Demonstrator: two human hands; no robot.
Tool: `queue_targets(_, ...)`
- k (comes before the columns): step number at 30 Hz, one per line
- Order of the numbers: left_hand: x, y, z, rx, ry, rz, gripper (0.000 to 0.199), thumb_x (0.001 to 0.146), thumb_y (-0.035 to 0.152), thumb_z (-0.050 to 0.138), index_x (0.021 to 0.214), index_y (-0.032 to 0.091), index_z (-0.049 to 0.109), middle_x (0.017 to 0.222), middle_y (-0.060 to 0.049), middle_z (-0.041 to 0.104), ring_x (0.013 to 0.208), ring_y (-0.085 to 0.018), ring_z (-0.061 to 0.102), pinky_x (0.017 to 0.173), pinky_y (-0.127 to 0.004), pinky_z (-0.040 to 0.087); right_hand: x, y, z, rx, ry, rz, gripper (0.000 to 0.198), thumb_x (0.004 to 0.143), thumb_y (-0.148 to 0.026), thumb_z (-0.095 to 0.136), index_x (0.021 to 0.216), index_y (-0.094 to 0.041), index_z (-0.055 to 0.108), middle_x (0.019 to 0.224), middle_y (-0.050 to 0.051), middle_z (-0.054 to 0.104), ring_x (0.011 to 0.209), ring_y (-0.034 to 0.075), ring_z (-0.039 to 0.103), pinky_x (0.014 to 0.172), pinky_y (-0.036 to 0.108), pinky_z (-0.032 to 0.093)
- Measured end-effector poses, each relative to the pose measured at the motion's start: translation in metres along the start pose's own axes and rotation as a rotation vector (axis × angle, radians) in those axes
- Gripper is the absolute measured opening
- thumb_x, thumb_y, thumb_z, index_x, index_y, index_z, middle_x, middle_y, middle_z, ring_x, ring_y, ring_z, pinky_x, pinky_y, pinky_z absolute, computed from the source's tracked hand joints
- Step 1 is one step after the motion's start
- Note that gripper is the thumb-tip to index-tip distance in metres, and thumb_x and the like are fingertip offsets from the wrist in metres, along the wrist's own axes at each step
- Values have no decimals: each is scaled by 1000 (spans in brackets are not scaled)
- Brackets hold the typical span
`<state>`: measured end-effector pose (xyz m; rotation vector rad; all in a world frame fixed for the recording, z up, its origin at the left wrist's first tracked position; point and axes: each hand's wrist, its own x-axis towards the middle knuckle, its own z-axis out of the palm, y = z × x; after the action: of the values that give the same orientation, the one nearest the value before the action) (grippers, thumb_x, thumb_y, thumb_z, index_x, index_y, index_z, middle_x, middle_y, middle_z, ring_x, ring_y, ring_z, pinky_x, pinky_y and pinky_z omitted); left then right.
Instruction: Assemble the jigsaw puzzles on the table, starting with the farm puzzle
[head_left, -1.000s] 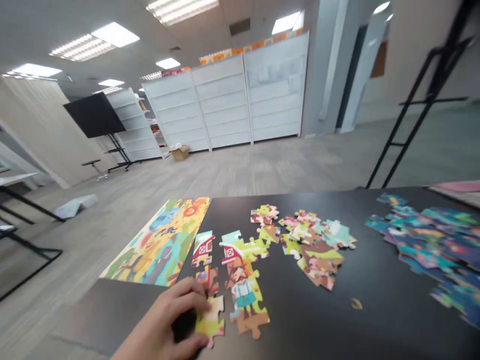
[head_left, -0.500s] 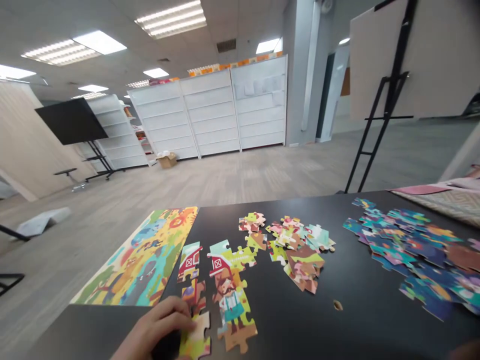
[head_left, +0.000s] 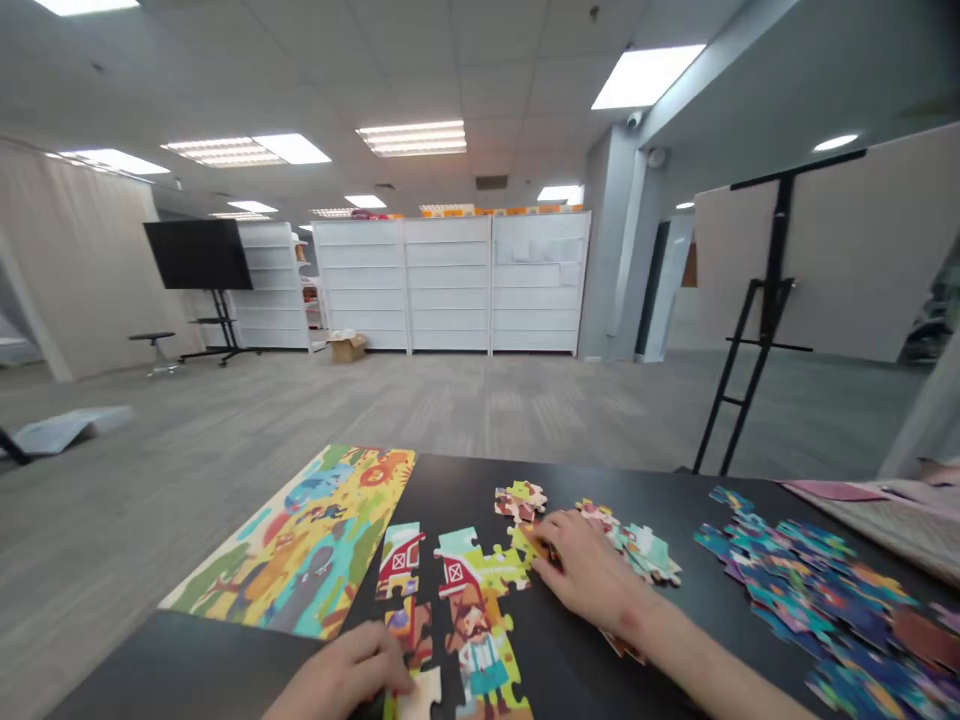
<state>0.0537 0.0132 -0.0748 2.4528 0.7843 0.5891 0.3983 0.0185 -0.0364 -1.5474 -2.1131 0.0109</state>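
Observation:
My left hand is closed at the table's near edge, its fingertips on a cream and green puzzle piece. Just beyond it lie a purple and brown piece and a red barn piece. To the right is a joined section showing a farmer and a barn. My right hand reaches across the table, thumb and fingers closed on a yellow-green puzzle piece. Its palm and wrist hide much of the loose pile of pieces. A small cluster of pieces sits beyond its fingertips.
A colourful animal picture sheet lies on the left of the black table. At right spreads a large heap of blue and purple pieces. Cloth covers the far right corner. An easel-like board stand stands behind.
My right hand has come in from the lower right to the pieces in the middle. The left hand stays at its piece. The camera view has tilted up and levelled.

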Motion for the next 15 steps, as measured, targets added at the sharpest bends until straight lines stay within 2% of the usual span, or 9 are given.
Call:
queue_targets(1, -2, 5, -3, 2, 5, 5, 13, 93, 40, 60, 102, 33, 67, 97, -1, 67, 84, -19, 66, 74, -25, 50, -4, 4, 10, -49, -45, 22, 15, 88, -25, 62, 96, -20, 73, 98, 9, 74, 99, 29, 65, 90, 42, 47)
queue_targets(4, -11, 21, -18, 25, 12, -78, 35, 75, 38, 82, 103, 28, 64, 105, -1, 67, 95, -21, 64, 83, -27, 49, -4, 18, 24, -96, -101, 48, 18, 88, -26, 56, 97, -23, 71, 98, 7, 74, 97, 28, 67, 89, 40, 48)
queue_targets(7, -25, 27, -39, 58, -10, -153, 40, 64, 30, 88, 96, 27, 64, 102, 2, 66, 94, -20, 62, 85, -28, 47, 6, 33, 18, -111, -102, 62, 15, 83, -27, 57, 90, -24, 70, 92, 6, 74, 89, 28, 68, 83, 41, 50)
queue_targets(9, -36, 23, -51, 94, 10, -206, 41, 60, 26, 89, 94, 27, 65, 99, 3, 66, 91, -20, 61, 83, -28, 46, 10, 35, 6, -142, -42, 54, 13, 80, -31, 61, 86, -25, 70, 90, 7, 74, 88, 31, 67, 81, 44, 51)
queue_targets(12, -47, 15, -59, 121, 56, -276, 40, 60, 26, 89, 94, 25, 67, 97, 2, 66, 90, -21, 61, 81, -29, 46, 7, 7, -12, -111, 72, -15, 13, 80, -38, 65, 85, -27, 70, 94, 8, 74, 93, 32, 67, 82, 46, 53)
queue_targets(14, -48, 13, -57, 103, 57, -280, 41, 62, 29, 90, 97, 25, 68, 98, 2, 67, 91, -21, 61, 82, -29, 45, 1, -34, -15, -12, 80, -138, 10, 84, -31, 63, 91, -28, 69, 100, 8, 72, 97, 29, 66, 85, 43, 54)
queue_targets(15, -47, 13, -55, 92, 55, -275, 42, 63, 30, 90, 99, 26, 68, 99, 2, 67, 91, -21, 62, 83, -29, 45, -3, -58, -12, 47, 23, -228, 11, 84, -26, 63, 93, -28, 68, 100, 7, 72, 97, 27, 66, 84, 40, 55)
